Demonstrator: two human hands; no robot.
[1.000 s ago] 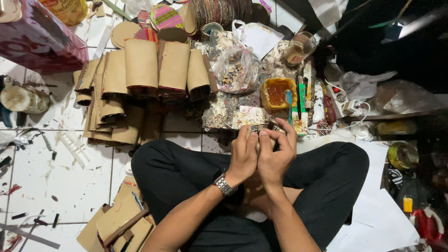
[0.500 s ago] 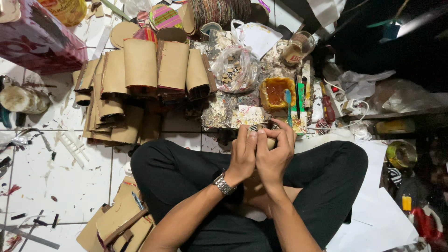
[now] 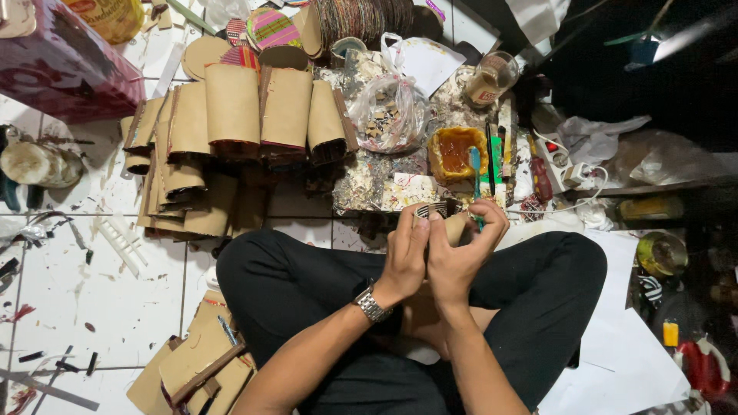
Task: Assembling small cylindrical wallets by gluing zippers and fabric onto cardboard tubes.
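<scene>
Striped paper strip (image 3: 432, 209) is getting pinched between both my hands, left hand (image 3: 405, 253) and right hand (image 3: 461, 250) pressed together over my lap. I'm thinking it could slip or crease since my grip's only fingertips, and the glue tub (image 3: 455, 152) is sitting just beyond.

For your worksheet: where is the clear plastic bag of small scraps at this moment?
In the head view, the clear plastic bag sits on the floor above the hands, right of the row of brown cardboard tubes and left of the orange glue tub.
</scene>
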